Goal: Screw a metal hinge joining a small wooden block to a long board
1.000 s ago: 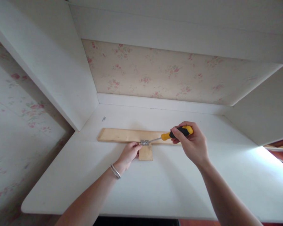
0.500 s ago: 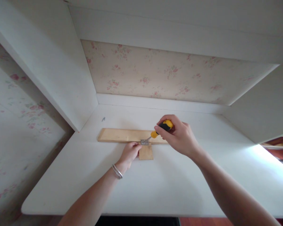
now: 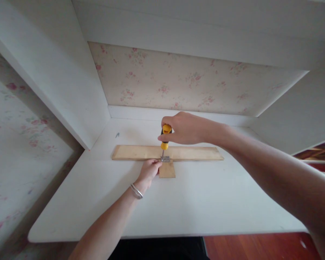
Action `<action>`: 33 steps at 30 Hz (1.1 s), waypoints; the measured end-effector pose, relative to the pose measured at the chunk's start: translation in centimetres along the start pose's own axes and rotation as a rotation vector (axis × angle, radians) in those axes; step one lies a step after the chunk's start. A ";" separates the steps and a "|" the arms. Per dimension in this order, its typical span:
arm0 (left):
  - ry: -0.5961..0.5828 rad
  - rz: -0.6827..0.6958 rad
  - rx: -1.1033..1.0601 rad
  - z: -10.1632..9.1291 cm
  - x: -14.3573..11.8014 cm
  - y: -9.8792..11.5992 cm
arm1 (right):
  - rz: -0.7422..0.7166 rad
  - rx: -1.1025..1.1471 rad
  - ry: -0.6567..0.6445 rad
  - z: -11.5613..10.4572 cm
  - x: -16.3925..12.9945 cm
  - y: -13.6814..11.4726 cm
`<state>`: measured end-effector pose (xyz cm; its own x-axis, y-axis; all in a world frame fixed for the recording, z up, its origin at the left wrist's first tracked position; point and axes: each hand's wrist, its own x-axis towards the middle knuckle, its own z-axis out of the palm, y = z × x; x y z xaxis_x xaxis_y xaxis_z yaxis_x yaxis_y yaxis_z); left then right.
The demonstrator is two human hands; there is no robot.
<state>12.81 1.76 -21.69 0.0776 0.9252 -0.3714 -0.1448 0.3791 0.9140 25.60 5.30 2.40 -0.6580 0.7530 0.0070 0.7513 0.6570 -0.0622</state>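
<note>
A long pale wooden strip (image 3: 195,153) lies across the white desk top (image 3: 195,202). A small wooden block (image 3: 168,170) sits against its near edge, joined by a small metal hinge (image 3: 165,158). My right hand (image 3: 182,128) grips a yellow-and-black screwdriver (image 3: 165,137) held almost upright, its tip down on the hinge. My left hand (image 3: 148,170), with a metal bangle at the wrist, presses on the left side of the block and hinge.
A loose screw (image 3: 117,135) lies on the desk at the back left. White cabinet sides rise left (image 3: 56,72) and right, with floral wallpaper (image 3: 178,79) behind. The desk's front edge runs near the bottom, red-brown floor (image 3: 249,245) beyond it.
My right hand swung the screwdriver from lying low on the right up to nearly vertical over the hinge. The left hand stayed on the block. The camera moved slightly.
</note>
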 end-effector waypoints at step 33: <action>0.010 0.036 0.052 -0.2 0.1 -0.2 | -0.144 -0.045 -0.129 -0.5 4.0 3.1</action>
<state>12.66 1.76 -21.94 0.0631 0.9384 -0.3398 -0.0956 0.3446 0.9339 25.27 10.36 2.71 -0.7581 0.6419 -0.1154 0.6482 0.7611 -0.0247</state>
